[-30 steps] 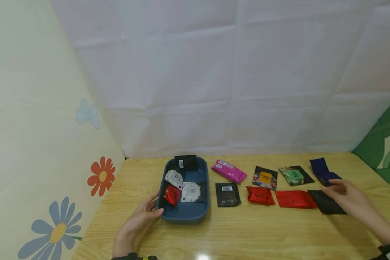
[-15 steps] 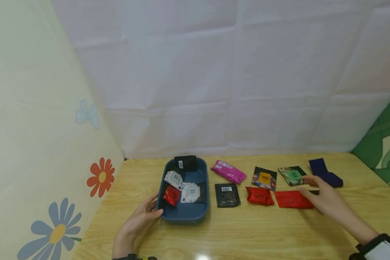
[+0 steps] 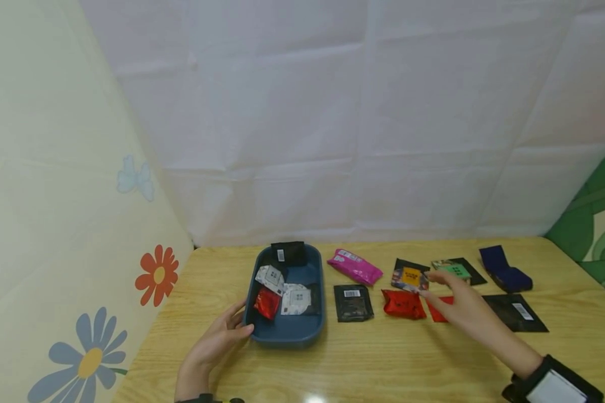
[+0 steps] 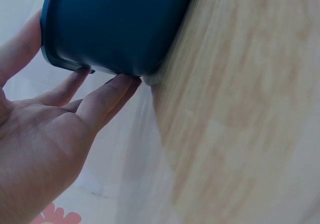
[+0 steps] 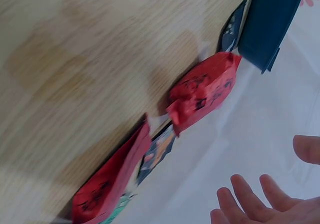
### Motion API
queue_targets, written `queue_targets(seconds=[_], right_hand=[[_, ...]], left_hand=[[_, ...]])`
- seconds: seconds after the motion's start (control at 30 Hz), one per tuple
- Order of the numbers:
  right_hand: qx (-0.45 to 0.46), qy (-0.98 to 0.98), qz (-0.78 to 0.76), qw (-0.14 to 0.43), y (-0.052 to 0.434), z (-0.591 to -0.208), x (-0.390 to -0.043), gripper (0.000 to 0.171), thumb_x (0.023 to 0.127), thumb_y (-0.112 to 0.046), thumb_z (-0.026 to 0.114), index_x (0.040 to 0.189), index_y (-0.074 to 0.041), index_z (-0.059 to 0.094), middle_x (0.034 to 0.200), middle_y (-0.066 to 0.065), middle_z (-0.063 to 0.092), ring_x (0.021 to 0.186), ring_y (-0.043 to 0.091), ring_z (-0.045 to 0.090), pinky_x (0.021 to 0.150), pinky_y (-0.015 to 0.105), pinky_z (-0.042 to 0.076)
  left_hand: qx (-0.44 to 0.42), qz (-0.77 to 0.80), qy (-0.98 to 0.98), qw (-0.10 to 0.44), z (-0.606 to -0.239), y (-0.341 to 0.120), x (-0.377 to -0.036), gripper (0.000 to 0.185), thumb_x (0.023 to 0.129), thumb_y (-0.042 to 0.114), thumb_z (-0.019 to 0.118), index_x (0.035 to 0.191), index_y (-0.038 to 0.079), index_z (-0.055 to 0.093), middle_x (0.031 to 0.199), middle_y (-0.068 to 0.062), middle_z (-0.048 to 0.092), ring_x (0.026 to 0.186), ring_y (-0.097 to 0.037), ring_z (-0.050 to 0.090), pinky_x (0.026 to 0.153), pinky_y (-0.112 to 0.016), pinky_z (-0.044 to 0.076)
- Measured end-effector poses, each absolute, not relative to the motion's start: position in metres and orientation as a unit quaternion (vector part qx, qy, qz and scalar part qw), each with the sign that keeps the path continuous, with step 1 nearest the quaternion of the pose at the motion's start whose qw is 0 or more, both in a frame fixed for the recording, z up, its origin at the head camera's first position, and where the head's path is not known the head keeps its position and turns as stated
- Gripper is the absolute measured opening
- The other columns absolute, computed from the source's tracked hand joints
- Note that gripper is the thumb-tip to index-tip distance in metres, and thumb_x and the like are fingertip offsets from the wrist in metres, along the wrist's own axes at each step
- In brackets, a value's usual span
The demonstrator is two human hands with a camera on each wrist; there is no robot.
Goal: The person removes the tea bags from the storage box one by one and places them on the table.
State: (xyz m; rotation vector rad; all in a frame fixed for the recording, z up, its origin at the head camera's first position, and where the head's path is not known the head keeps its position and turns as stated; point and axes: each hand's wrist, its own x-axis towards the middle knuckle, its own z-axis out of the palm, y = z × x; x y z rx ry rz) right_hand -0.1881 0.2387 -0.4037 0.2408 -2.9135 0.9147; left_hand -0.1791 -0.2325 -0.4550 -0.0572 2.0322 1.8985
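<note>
Wooden counter (image 3: 383, 361): bin (image 3: 282, 340) at left, pinched by left grip (image 3: 220, 336); right grip (image 3: 460, 301) spread, empty, near orange packet (image 3: 410, 276) and red packet (image 3: 404, 305); brushing too low could shove either aside.

The room's kind is unclear: a wood-grain tabletop (image 3: 393, 364) meets a creased white backdrop (image 3: 282, 112) beside a flower-decorated wall (image 3: 55, 212).

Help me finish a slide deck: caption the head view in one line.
Left hand holds a blue bin of packets while the right hand hovers over loose packets on a table.
</note>
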Motion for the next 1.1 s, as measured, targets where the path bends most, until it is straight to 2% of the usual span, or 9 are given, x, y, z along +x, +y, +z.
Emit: queue_targets(seconds=[0.2,0.4,0.73,0.93,1.1], right_hand=[[0.099,-0.949,0.293,0.054,0.222,-0.398,-0.187,0.055,0.096,-0.029,0.067,0.132,0.009,0.052,0.128,0.035,0.054,0.117,0.054,0.049,0.089,0.068,0.042],[0.115,-0.942,0.31,0.056,0.202,-0.394,-0.188,0.054,0.096,-0.028,0.066,0.136,0.006,0.051,0.132,0.033,0.053,0.119,0.052,0.048,0.091,0.067,0.042],[0.156,-0.932,0.317,0.077,0.165,-0.392,-0.193,0.05,0.094,-0.02,0.069,0.134,0.005,0.054,0.129,0.026,0.057,0.116,0.044,0.054,0.093,0.061,0.044],[0.18,-0.924,0.331,0.066,0.145,-0.389,-0.191,0.053,0.094,-0.024,0.069,0.136,0.004,0.053,0.133,0.026,0.055,0.122,0.045,0.052,0.096,0.062,0.043],[0.188,-0.919,0.341,0.058,0.13,-0.391,-0.192,0.051,0.094,-0.024,0.07,0.134,0.002,0.054,0.134,0.023,0.056,0.122,0.041,0.053,0.097,0.058,0.045]], left_hand=[[-0.014,0.675,0.716,0.177,-0.455,-0.231,-0.179,0.079,0.092,0.009,0.068,0.155,-0.002,0.022,0.154,-0.038,0.021,0.142,-0.052,0.022,0.112,-0.059,0.025],[-0.012,0.675,0.717,0.174,-0.455,-0.231,-0.179,0.078,0.092,0.008,0.067,0.154,-0.003,0.022,0.153,-0.038,0.021,0.141,-0.051,0.023,0.112,-0.058,0.027],[-0.013,0.675,0.718,0.171,-0.454,-0.232,-0.177,0.077,0.092,0.007,0.067,0.154,-0.003,0.023,0.153,-0.037,0.023,0.141,-0.05,0.025,0.112,-0.058,0.026],[-0.014,0.68,0.71,0.181,-0.453,-0.232,-0.178,0.078,0.093,0.007,0.067,0.155,-0.002,0.02,0.154,-0.037,0.021,0.141,-0.049,0.027,0.111,-0.057,0.028],[-0.01,0.684,0.706,0.185,-0.453,-0.231,-0.178,0.078,0.093,0.008,0.066,0.155,-0.002,0.019,0.154,-0.037,0.021,0.141,-0.049,0.026,0.112,-0.057,0.027]])
